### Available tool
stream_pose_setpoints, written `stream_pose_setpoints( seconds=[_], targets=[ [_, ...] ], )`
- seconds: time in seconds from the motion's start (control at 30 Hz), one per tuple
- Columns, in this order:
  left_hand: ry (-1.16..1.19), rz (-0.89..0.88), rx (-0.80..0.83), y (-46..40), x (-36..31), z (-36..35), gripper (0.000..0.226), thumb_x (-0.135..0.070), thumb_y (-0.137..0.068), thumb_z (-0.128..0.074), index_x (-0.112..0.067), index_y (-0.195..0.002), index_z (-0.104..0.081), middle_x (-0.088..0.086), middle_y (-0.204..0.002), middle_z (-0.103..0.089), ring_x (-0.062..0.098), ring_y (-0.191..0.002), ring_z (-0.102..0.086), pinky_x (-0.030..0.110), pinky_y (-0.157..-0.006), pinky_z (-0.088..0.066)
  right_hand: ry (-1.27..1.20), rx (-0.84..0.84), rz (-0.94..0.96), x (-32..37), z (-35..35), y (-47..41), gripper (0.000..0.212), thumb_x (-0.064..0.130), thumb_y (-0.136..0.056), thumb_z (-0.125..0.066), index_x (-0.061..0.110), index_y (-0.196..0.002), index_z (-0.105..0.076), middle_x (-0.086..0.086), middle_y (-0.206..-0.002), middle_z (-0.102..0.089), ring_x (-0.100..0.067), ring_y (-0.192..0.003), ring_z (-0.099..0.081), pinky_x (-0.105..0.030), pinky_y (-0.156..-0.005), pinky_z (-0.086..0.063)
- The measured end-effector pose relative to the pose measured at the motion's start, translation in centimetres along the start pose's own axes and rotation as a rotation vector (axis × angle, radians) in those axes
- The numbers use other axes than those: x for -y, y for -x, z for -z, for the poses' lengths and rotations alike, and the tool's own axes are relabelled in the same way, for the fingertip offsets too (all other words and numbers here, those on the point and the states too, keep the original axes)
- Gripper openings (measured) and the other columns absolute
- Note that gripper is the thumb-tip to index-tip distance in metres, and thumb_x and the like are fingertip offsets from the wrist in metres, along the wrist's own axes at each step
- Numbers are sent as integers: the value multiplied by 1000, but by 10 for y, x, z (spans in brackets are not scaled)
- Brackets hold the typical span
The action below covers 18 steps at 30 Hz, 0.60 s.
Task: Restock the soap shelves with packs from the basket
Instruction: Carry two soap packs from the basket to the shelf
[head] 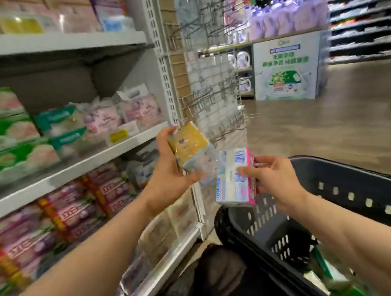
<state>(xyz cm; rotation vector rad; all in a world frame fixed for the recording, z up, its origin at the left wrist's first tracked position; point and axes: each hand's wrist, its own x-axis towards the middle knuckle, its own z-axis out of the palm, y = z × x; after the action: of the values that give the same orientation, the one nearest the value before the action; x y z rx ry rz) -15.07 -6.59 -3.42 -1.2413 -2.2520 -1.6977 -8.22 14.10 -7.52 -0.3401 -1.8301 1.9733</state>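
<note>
— Shelves [65, 173] of soap packs fill your left; what's in your hands?
— Your left hand [168, 175] grips a yellow pack [187, 146] near the shelf edge. Your right hand [275, 181] holds a pink-and-white pack [236, 179] above the black basket [351, 200], near right.

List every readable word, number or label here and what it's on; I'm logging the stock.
"天然手揉": top line on the display sign; the rest is blurred.
Red bands on the pink packs: large characters, too blurred to read.
White and pink pack in the right hand: barcode, digits unreadable.
Yellow pack in the left hand: unreadable.
Yellow price tag: unreadable.
</note>
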Motion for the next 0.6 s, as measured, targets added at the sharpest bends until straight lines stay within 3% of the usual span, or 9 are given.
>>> stream_pose_setpoints(
  seconds=[0.07,0.2,0.3,0.43,0.53,0.6],
  targets=[
    [2,38,-209,29,-1,39,78,-4,-67,-84,-22,-124,-34,-5,-108,-58,-1,-93,-62,21,-80,-52,-58,89,-16,7,-41,4,27,0,-77,-75,7,-100,-62,-5,-79,-73,-24,-72,-71,-37,-63,-56],
    [-149,127,-581,89,0,110,63,-24,-45,-89,-32,-98,-54,-8,-94,-69,15,-91,-68,44,-79,-56,-111,258,-26,7,-116,16,43,-3,-74,-76,4,-111,-55,-15,-97,-71,-29,-76,-71,-34,-57,-54],
    [-379,217,-731,134,5,150,64,-38,-38,-76,-32,-99,-54,-4,-93,-66,26,-90,-65,37,-80,-53,-152,366,-39,-4,-164,27,46,-10,-71,-75,15,-102,-51,-12,-96,-67,-30,-81,-68,-41,-63,-56],
    [-755,282,-759,202,23,186,69,-55,-44,-63,-22,-105,-61,-11,-91,-54,23,-92,-56,34,-78,-45,38,448,99,-35,-229,38,46,-1,-60,-85,14,-98,-63,-7,-92,-70,-26,-86,-67,-45,-78,-56],
    [-943,369,-788,253,39,201,80,-55,-47,-64,-9,-112,-64,-5,-95,-52,22,-91,-51,29,-75,-38,305,481,339,-54,-273,54,64,11,-50,-91,11,-108,-63,-1,-101,-64,-15,-90,-62,-29,-80,-53],
    [-984,447,-821,283,45,207,78,-45,-47,-77,-10,-115,-63,-7,-98,-51,19,-93,-49,29,-76,-37,439,494,611,-62,-295,70,61,10,-54,-89,15,-107,-60,3,-99,-52,-9,-90,-52,-17,-75,-45]
  ],
)
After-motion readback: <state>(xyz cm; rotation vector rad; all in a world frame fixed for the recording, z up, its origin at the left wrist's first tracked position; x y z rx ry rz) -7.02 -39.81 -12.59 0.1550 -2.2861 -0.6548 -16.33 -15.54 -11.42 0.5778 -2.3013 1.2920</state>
